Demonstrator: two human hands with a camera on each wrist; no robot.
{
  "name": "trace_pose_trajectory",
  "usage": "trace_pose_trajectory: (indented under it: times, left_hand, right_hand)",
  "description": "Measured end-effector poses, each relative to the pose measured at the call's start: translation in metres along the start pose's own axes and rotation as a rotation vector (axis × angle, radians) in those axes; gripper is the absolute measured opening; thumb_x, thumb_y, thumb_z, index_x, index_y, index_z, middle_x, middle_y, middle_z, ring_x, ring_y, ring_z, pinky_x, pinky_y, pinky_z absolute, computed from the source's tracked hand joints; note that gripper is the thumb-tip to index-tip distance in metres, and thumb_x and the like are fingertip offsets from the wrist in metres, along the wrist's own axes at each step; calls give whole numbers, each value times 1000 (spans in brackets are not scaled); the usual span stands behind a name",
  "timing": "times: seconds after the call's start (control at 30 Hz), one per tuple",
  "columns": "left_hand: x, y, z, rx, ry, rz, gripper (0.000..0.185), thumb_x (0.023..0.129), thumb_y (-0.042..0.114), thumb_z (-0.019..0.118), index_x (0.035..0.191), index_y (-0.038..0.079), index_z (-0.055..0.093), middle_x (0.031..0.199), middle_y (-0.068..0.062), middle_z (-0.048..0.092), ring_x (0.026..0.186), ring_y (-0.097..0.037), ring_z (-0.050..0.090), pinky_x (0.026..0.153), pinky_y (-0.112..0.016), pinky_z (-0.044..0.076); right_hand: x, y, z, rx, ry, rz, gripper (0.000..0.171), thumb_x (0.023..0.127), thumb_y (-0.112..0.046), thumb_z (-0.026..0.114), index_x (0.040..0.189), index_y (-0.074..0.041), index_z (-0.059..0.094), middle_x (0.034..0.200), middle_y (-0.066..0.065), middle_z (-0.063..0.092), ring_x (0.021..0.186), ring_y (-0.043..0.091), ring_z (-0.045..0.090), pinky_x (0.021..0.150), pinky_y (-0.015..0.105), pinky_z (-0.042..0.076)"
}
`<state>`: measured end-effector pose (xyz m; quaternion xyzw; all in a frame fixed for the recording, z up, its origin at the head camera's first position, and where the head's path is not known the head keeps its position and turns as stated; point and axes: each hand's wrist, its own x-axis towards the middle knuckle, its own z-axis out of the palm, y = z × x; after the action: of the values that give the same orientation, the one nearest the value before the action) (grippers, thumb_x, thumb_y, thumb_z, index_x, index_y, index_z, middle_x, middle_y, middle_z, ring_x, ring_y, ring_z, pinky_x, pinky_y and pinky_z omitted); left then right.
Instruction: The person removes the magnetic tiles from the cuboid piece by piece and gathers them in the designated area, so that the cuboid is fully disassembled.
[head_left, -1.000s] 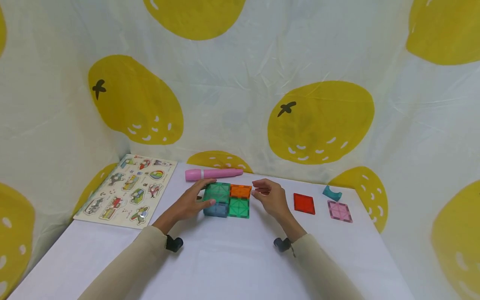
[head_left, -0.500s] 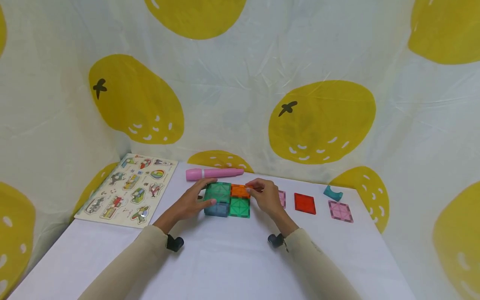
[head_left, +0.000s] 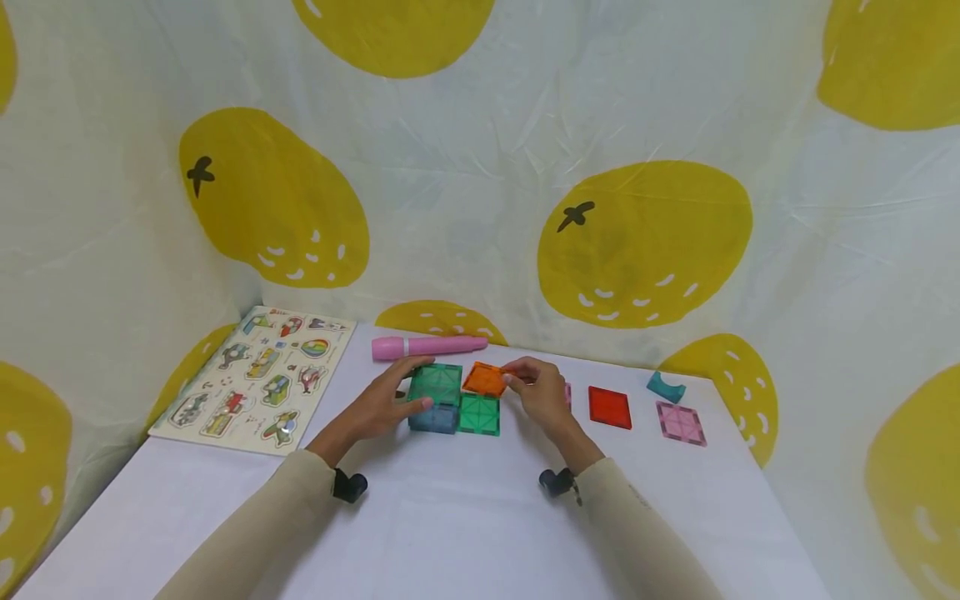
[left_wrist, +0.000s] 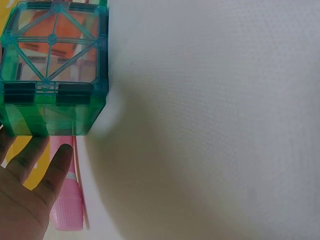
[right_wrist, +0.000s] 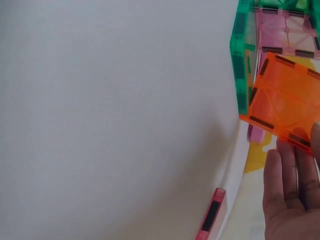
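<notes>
the right hand (right_wrist: 290,200) comes in from the lower right corner, its fingers (right_wrist: 287,165) touching the near edge of an orange square tile (right_wrist: 282,97), which sits tilted with dark strips along its sides. just behind it stands a green-framed tile (right_wrist: 241,55), edge on, touching the orange one's corner, with a pink tile (right_wrist: 285,30) showing beyond it. a pink piece with a dark strip (right_wrist: 212,215) lies on the white table (right_wrist: 115,115), apart from the hand.
</notes>
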<state>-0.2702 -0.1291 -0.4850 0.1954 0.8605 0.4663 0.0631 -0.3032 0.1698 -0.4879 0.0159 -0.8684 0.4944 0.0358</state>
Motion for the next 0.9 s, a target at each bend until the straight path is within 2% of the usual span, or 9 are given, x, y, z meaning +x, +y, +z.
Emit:
trace_pose_trajectory:
  times: [0.23,0.3,0.47,0.6,0.77,0.9]
  left_hand:
    - [0,2,0,11,-4,-11,70,91,39,71,150,40,33,160,3,30,145,-28,32,112,-57,41]
    - [0,2,0,9,-7,-13,70,91,39,71,151,40,33,161,2,30,146,-28,32,112,-57,41]
    - [0,1,0,0,-5,-1,71,91,37,71,151,37,33,161,-2,30,145,-30,33,112,-59,40]
    - [-1,1,1,-6,-2,2,71,91,38,71,151,38,33,161,0,30,145,-29,33,111,-59,40]
    - [-1,1,1,-17,-6,-5,70,91,37,71,150,41,34,160,4,31,146,-29,32,112,-58,40]
    - [-1,0,1,-10,-2,-20,69,91,39,71,149,44,33,160,6,30,146,-27,32,113,-56,40]
  right_hand:
    - [1,10,-8,53,25,60,11,91,-22,74,102,-22,74,94,0,73,88,20,67,77,26,60]
    - [0,11,-10,72,30,74,10,91,-23,73,101,-22,73,94,1,73,86,24,67,70,26,59]
    - [-4,7,-18,111,31,98,11,93,-25,72,104,-26,72,95,1,72,87,39,64,60,35,59]
    - [-7,3,-26,128,36,70,12,94,-22,71,106,-24,72,97,4,72,89,39,65,69,45,62]
    - [-13,3,-36,114,55,27,12,93,-18,71,104,-22,73,97,5,72,91,27,66,82,40,62]
    - [-18,6,-44,98,45,16,13,93,-17,71,105,-21,73,97,4,72,90,25,66,84,39,61]
